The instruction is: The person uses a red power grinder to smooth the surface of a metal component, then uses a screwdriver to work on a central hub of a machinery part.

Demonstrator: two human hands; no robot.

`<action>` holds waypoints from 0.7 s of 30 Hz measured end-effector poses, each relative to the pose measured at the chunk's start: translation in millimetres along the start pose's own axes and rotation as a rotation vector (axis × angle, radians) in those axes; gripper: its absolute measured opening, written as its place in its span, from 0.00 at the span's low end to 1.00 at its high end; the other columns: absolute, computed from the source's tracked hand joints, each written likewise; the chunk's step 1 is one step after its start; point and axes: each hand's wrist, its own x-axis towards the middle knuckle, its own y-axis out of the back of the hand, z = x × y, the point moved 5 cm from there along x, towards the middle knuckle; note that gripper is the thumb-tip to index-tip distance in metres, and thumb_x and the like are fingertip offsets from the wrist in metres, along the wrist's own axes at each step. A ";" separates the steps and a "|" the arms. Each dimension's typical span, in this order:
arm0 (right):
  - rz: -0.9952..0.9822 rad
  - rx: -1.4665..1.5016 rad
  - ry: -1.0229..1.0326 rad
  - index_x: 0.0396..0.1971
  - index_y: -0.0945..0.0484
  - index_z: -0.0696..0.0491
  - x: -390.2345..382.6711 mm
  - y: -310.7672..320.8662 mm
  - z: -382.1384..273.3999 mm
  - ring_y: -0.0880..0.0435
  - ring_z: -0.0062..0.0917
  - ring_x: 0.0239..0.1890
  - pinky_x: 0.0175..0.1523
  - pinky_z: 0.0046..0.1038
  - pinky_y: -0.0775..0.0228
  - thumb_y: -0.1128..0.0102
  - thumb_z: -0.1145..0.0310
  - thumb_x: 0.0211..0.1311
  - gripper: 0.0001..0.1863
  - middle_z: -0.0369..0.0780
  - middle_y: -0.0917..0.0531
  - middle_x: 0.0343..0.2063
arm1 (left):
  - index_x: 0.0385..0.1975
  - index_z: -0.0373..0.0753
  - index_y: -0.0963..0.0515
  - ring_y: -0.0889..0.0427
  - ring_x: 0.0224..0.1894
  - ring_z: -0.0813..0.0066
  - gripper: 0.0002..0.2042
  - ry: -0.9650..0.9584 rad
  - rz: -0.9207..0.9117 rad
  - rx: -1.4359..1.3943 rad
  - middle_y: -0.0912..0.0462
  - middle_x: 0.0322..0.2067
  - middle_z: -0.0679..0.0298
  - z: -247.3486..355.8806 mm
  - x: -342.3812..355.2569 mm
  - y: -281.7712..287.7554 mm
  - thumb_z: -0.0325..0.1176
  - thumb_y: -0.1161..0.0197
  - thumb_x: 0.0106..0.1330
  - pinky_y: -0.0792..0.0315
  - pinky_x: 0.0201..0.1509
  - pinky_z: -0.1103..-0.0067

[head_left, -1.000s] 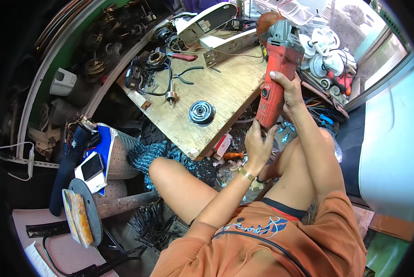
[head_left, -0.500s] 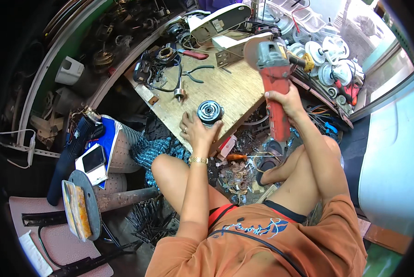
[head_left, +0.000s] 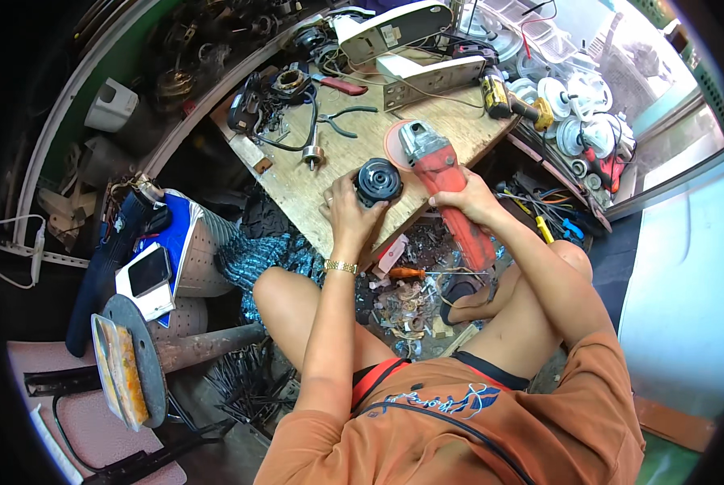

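My left hand (head_left: 352, 208) is closed around a dark round motor part (head_left: 380, 181) with ringed grooves on its top, at the near edge of the wooden worktable (head_left: 297, 187). In my right hand (head_left: 469, 196) is a red angle grinder (head_left: 451, 182), gripped by its body. Its grey head points up and left, and the disc (head_left: 396, 145) is close beside the motor part. I cannot tell from here whether the two touch. Farther left on the table lie a small metal motor piece on a cable (head_left: 313, 153) and dark-handled pliers (head_left: 343, 124).
A red-handled knife (head_left: 343, 86) lies toward the back, by white appliance housings (head_left: 394, 32). A yellow drill (head_left: 498, 95) rests at the right corner. White fan parts (head_left: 572, 97) are piled beyond. Scraps and an orange-handled screwdriver (head_left: 408, 273) cover the floor below.
My right hand has brought the grinder down and left, its disc now beside the motor part. My left hand has shifted the motor part slightly right and tilted it.
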 end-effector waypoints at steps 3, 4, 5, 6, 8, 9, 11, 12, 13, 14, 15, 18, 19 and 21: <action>0.010 -0.059 -0.008 0.56 0.23 0.59 7.1 -4.7 4.6 0.16 0.28 0.46 0.57 0.31 0.25 0.20 0.59 0.42 0.39 0.44 0.14 0.46 | 0.58 0.41 0.25 0.21 0.56 0.54 0.39 0.044 -0.019 -0.112 0.17 0.53 0.56 -6.8 6.4 -0.2 0.43 0.16 0.42 0.36 0.60 0.57; 0.011 -0.084 -0.013 0.56 0.23 0.59 9.2 -6.3 5.9 0.16 0.28 0.46 0.57 0.31 0.25 0.20 0.59 0.41 0.39 0.44 0.14 0.46 | 0.58 0.41 0.25 0.16 0.52 0.55 0.39 0.030 0.007 -0.142 0.13 0.49 0.54 -9.9 8.3 2.7 0.43 0.15 0.43 0.34 0.58 0.59; 0.014 -0.076 -0.015 0.56 0.23 0.59 10.2 -6.4 7.3 0.16 0.28 0.46 0.57 0.31 0.25 0.20 0.58 0.41 0.39 0.44 0.14 0.46 | 0.58 0.41 0.25 0.15 0.51 0.56 0.39 0.040 -0.019 -0.122 0.13 0.48 0.54 -8.4 9.2 2.3 0.43 0.15 0.43 0.34 0.57 0.60; 0.017 -0.069 -0.016 0.56 0.22 0.59 10.9 -6.9 8.8 0.15 0.29 0.46 0.57 0.31 0.25 0.20 0.58 0.40 0.39 0.44 0.14 0.46 | 0.57 0.41 0.25 0.15 0.50 0.56 0.39 0.050 -0.045 -0.101 0.13 0.47 0.55 -7.1 9.6 2.4 0.44 0.15 0.43 0.33 0.57 0.61; 0.027 -0.077 -0.018 0.55 0.22 0.59 14.0 -4.4 15.8 0.15 0.29 0.46 0.57 0.31 0.25 0.20 0.57 0.40 0.39 0.45 0.14 0.46 | 0.57 0.42 0.25 0.14 0.49 0.57 0.39 0.074 -0.082 -0.080 0.12 0.45 0.55 -3.3 10.8 0.7 0.44 0.15 0.43 0.33 0.56 0.63; 0.036 -0.094 -0.019 0.55 0.22 0.58 16.9 -2.0 21.4 0.15 0.29 0.45 0.57 0.31 0.25 0.20 0.57 0.39 0.39 0.44 0.14 0.45 | 0.57 0.42 0.24 0.14 0.49 0.57 0.39 0.087 -0.093 -0.079 0.11 0.45 0.56 -0.6 11.5 -1.3 0.44 0.15 0.42 0.33 0.55 0.63; 0.041 -0.114 -0.024 0.54 0.21 0.58 20.5 -0.1 26.3 0.15 0.29 0.45 0.56 0.31 0.24 0.20 0.57 0.39 0.39 0.44 0.13 0.45 | 0.57 0.42 0.24 0.14 0.49 0.57 0.38 0.106 -0.101 -0.084 0.11 0.43 0.56 -0.1 11.8 -2.9 0.45 0.15 0.42 0.33 0.55 0.63; 0.036 -0.117 -0.029 0.54 0.21 0.57 21.5 -1.4 25.8 0.15 0.29 0.45 0.56 0.31 0.24 0.20 0.57 0.39 0.39 0.44 0.13 0.44 | 0.57 0.42 0.24 0.14 0.48 0.57 0.38 0.110 -0.098 -0.090 0.11 0.42 0.56 -1.8 11.3 -2.9 0.45 0.16 0.42 0.34 0.55 0.62; 0.033 -0.120 -0.033 0.54 0.20 0.57 21.9 -2.2 25.6 0.15 0.29 0.45 0.56 0.31 0.24 0.20 0.57 0.39 0.38 0.44 0.13 0.44 | 0.57 0.42 0.24 0.14 0.48 0.57 0.38 0.114 -0.095 -0.097 0.11 0.42 0.56 -3.2 11.0 -3.3 0.45 0.16 0.42 0.34 0.55 0.62; 0.028 -0.113 -0.038 0.54 0.20 0.57 21.4 -4.6 22.7 0.15 0.29 0.45 0.56 0.31 0.24 0.20 0.57 0.39 0.38 0.44 0.13 0.44 | 0.57 0.42 0.24 0.14 0.48 0.57 0.38 0.121 -0.096 -0.101 0.11 0.42 0.56 -5.3 10.7 -2.8 0.45 0.16 0.42 0.35 0.55 0.62; 0.023 -0.105 -0.042 0.54 0.20 0.57 20.6 -6.5 19.8 0.15 0.29 0.45 0.56 0.31 0.24 0.21 0.56 0.39 0.38 0.44 0.13 0.44 | 0.56 0.42 0.23 0.14 0.48 0.57 0.38 0.127 -0.096 -0.104 0.11 0.42 0.56 -7.4 10.6 -2.5 0.45 0.16 0.42 0.35 0.55 0.62; 0.024 -0.130 -0.049 0.54 0.20 0.56 19.8 -6.4 15.6 0.14 0.29 0.45 0.56 0.31 0.24 0.21 0.56 0.39 0.38 0.44 0.13 0.45 | 0.56 0.42 0.23 0.14 0.48 0.57 0.38 0.116 -0.080 -0.100 0.11 0.42 0.56 -6.1 10.1 -2.3 0.45 0.16 0.42 0.36 0.55 0.62; 0.026 -0.146 -0.050 0.54 0.20 0.56 19.8 -5.8 14.9 0.14 0.29 0.45 0.56 0.31 0.24 0.22 0.56 0.39 0.38 0.44 0.13 0.45 | 0.56 0.43 0.23 0.15 0.48 0.56 0.38 0.107 -0.071 -0.095 0.11 0.42 0.56 -4.6 9.8 -2.2 0.45 0.16 0.42 0.36 0.55 0.62; 0.032 -0.152 -0.049 0.54 0.20 0.56 20.0 -5.7 14.0 0.14 0.29 0.45 0.56 0.31 0.24 0.22 0.56 0.40 0.37 0.44 0.13 0.45 | 0.56 0.43 0.23 0.15 0.48 0.56 0.38 0.107 -0.065 -0.091 0.11 0.42 0.56 -3.3 9.8 -2.1 0.45 0.16 0.42 0.37 0.55 0.63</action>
